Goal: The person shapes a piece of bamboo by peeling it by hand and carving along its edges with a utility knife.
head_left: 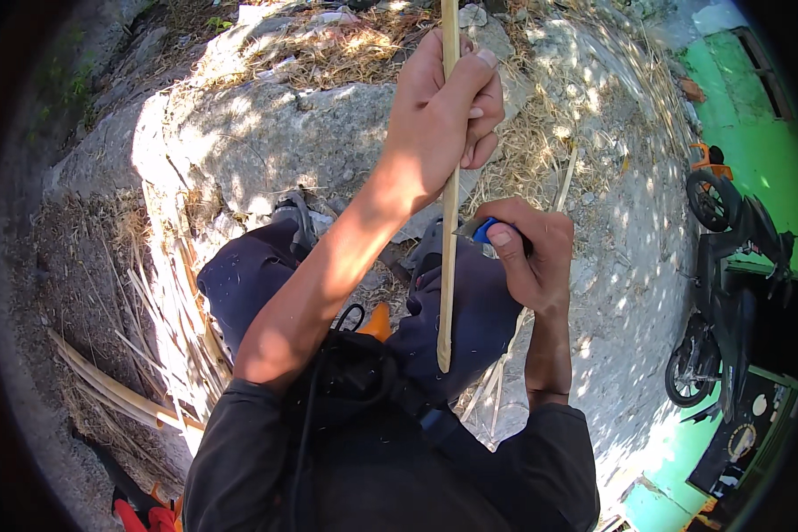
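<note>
A long, narrow, pale strip point(447, 293), looking like split bamboo, runs almost upright in front of me from the top edge of the view down to my right thigh. My left hand point(443, 106) is wrapped round its upper part, thumb on top. Lower down, my right hand point(532, 253) grips a small knife point(483, 232) with a blue handle. The short blade lies against the right side of the strip; its edge is mostly hidden by the fingers. The strip's lower end is cut to a slant and hangs over my dark trousers point(417, 319).
Several split strips point(173, 310) lie heaped at my left, with thicker curved pieces point(124, 390) beside them. A grey rock point(266, 133) rises ahead, strewn with dry shavings point(328, 62). An orange object point(377, 321) sits between my legs. A dark motorbike point(727, 230) stands right, by a green wall point(727, 89).
</note>
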